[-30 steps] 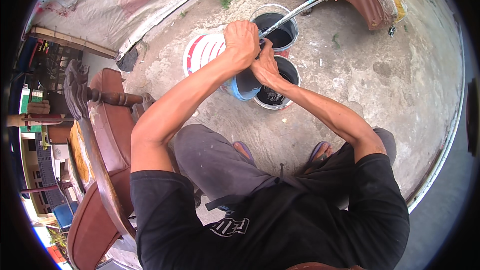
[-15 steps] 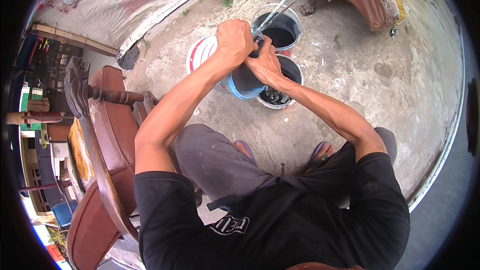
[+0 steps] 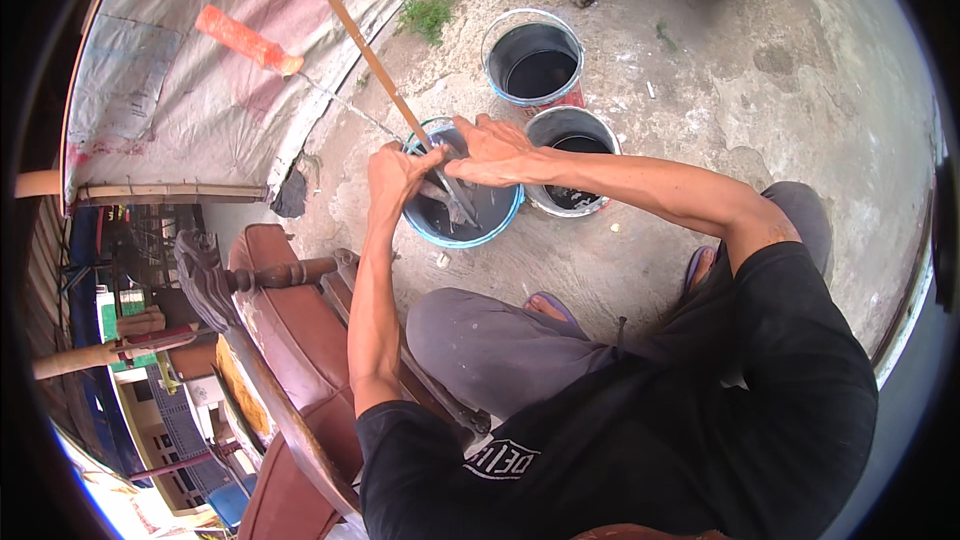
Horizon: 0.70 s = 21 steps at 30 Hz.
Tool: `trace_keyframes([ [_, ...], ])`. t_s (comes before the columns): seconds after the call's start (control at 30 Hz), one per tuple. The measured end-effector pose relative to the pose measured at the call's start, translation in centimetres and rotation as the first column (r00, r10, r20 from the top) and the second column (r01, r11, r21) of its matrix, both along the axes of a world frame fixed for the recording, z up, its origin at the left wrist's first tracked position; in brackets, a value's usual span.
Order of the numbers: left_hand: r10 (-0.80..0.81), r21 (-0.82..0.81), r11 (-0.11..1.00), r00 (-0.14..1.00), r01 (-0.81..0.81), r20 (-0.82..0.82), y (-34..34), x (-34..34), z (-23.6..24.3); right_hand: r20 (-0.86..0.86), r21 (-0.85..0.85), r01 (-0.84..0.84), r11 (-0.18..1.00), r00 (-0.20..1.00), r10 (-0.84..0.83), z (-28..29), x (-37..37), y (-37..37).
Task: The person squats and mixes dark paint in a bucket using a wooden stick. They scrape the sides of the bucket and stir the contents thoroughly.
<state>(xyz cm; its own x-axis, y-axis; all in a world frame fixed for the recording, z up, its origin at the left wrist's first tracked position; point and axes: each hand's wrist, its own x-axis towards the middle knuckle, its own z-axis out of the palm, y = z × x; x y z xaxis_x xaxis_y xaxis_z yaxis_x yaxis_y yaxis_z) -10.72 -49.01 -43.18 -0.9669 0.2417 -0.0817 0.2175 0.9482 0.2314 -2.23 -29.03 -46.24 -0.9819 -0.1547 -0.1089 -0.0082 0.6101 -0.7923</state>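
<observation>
My left hand point(image 3: 393, 172) is closed at the left rim of a blue-rimmed bucket point(image 3: 463, 241), its thumb against a flat wooden stick point(image 3: 368, 55). Beside the stick, the thin rod of a paint roller with an orange sleeve point(image 3: 245, 38) runs down to the same hand. My right hand point(image 3: 492, 152) is over the bucket, fingers bent and thumb near the stick's lower part; what its fingers grip is hidden. Grey, wet-looking tool ends point(image 3: 450, 202) hang below my hands inside the bucket, over dark grey contents.
Two more buckets with dark liquid, one close by point(image 3: 541, 202) and one farther back point(image 3: 535, 100), stand on the concrete floor. A carved wooden armchair with brown upholstery point(image 3: 290, 310) is at my left. A stained sheet point(image 3: 200, 110) hangs at the far left.
The blue-rimmed bucket, tipped before, now stands more upright. The stick and roller have swung from pointing up right to up left. My hands have moved apart and lower left.
</observation>
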Motion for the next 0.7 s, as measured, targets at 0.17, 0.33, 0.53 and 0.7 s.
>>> trace_keyframes([
  [0.17,0.064,0.042,0.997,0.996,-0.067,0.054,-2.6,1.3,-3.6,0.072,-0.016,-0.085,0.996,0.994,0.086,-2.3,0.4,-1.4],
  [0.33,0.085,0.121,0.988,0.993,-0.094,0.079,-4.2,3.0,-6.1,0.09,-0.01,-0.128,0.992,0.988,0.128,-4.8,0.5,-3.1],
  [0.53,0.078,0.105,0.99,0.991,-0.09,0.113,-7.0,2.5,-10.5,0.214,0.025,-0.206,0.978,0.957,0.196,-5.6,0.5,-4.3],
  [0.7,0.032,0.206,0.976,0.979,-0.075,0.201,-7.4,1.5,-11.4,0.165,0.051,-0.23,0.972,0.962,0.219,-6.7,0.3,-4.2],
])
